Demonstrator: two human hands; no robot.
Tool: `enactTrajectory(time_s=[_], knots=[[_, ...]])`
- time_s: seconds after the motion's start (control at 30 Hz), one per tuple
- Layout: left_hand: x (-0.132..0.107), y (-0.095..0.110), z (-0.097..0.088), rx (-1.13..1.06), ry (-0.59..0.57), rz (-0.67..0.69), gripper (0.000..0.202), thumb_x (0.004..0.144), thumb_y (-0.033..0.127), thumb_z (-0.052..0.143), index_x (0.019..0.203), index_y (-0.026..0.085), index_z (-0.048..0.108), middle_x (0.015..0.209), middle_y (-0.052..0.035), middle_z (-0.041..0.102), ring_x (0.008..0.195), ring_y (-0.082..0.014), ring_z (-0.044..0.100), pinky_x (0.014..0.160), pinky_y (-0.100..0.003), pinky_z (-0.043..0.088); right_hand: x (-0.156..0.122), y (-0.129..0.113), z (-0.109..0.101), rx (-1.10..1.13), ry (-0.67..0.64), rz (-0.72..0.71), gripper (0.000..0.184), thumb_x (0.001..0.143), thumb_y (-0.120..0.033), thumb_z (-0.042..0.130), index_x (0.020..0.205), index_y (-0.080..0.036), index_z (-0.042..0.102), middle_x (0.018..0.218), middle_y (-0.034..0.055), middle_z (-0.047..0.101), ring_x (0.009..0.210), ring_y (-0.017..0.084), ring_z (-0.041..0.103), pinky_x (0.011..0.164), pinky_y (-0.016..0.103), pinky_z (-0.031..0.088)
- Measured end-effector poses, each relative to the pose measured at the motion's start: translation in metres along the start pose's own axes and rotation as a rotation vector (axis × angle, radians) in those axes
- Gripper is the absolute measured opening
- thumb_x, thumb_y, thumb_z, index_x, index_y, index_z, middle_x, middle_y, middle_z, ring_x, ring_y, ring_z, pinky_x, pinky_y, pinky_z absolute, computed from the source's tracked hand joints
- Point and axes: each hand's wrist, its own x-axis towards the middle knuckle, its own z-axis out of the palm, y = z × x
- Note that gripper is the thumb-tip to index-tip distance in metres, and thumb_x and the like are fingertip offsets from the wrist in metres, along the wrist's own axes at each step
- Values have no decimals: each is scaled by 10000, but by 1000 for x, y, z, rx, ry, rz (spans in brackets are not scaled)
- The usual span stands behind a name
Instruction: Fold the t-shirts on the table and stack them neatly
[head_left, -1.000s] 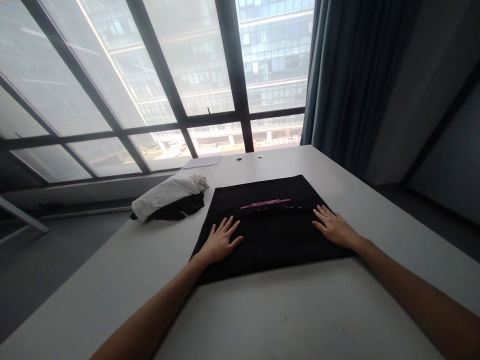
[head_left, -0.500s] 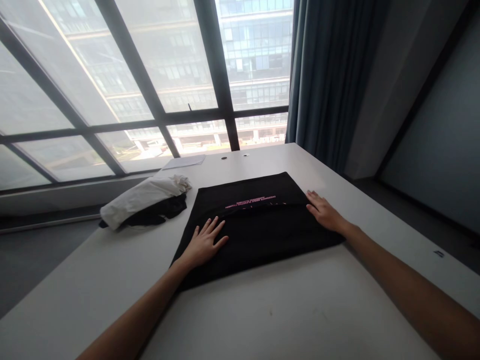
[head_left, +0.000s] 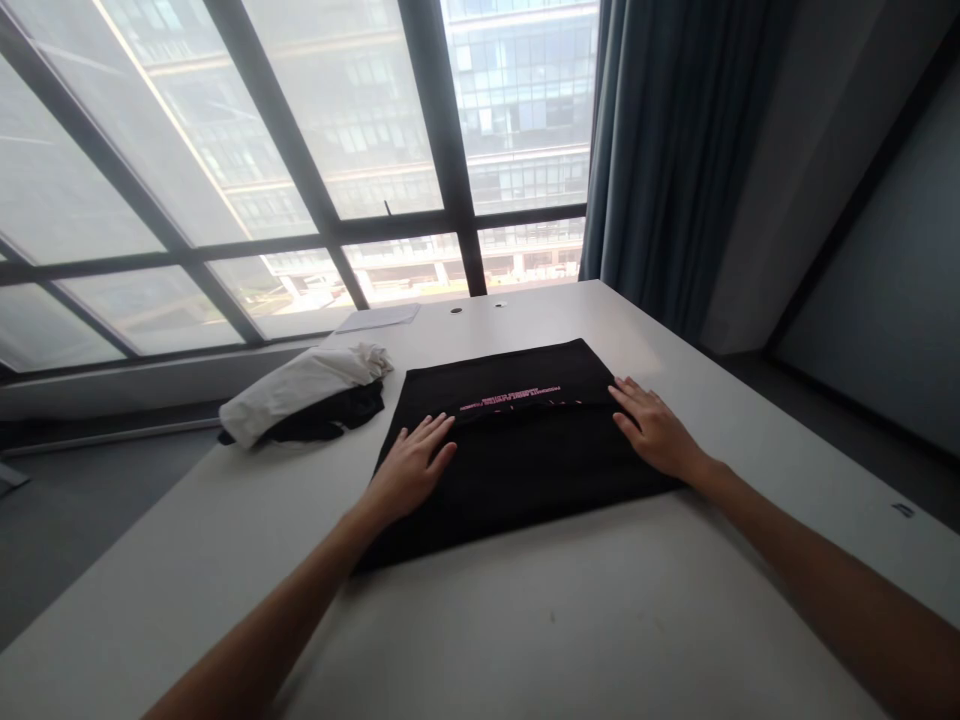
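Observation:
A black garment, likely a T-shirt, lies folded into a flat block on the white table. Small pink lettering runs across its far part, next to a fold edge that crosses the cloth from side to side. My left hand rests palm down on the left side of the cloth, fingers stretched along the fold. On the right edge lies my right hand, also flat, its fingertips near the end of the fold. Neither hand grips the cloth.
A bundle of white cloth with black cloth under it lies at the table's left edge. Behind it is a sheet of paper. A dark round spot marks the far end. Beyond stand windows and a blue curtain.
My left hand has slid slightly forward, its fingers drawn closer together at the fold. My right hand stays at the right edge. The whole view has shifted a little.

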Motion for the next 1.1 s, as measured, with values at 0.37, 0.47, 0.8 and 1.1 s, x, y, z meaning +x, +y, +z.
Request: enactTrajectory(time_s=[0.37, 0.47, 0.8, 1.1], knots=[[-25, 70, 14, -50, -61, 289, 614, 1076, 530, 286, 1637, 292, 209, 1684, -39, 244, 1573, -249, 152, 1280, -512, 101, -29, -88, 22, 96, -135, -234, 565, 1049, -337, 365, 1603, -226, 337, 1675, 94, 273, 1556, 261, 213, 1245, 535, 234], [-31, 86, 23, -70, -194, 453, 710, 1040, 608, 346, 1646, 299, 144, 1691, -51, 209, 1574, -273, 129, 1274, -534, 106, -41, -110, 27, 139, -241, -347, 627, 1038, -372, 418, 1630, -244, 252, 1681, 83, 237, 1563, 273, 182, 1250, 563, 201], [-51, 92, 26, -80, -292, 569, 894, 987, 680, 419, 1650, 263, -11, 1699, -102, 105, 1571, -310, 108, 1272, -541, 90, -61, -117, 27, 208, -443, -430, 766, 1022, -492, 480, 1647, -258, 104, 1680, 103, 200, 1556, 295, 192, 1260, 585, 136], [-55, 92, 29, -103, -331, 586, 818, 964, 703, 450, 1639, 376, 124, 1708, -56, 49, 1566, -354, 94, 1251, -612, 110, -68, -118, 25, 217, -471, -482, 888, 984, -549, 543, 1647, -241, 39, 1682, 130, 165, 1551, 320, 199, 1259, 587, 134]])
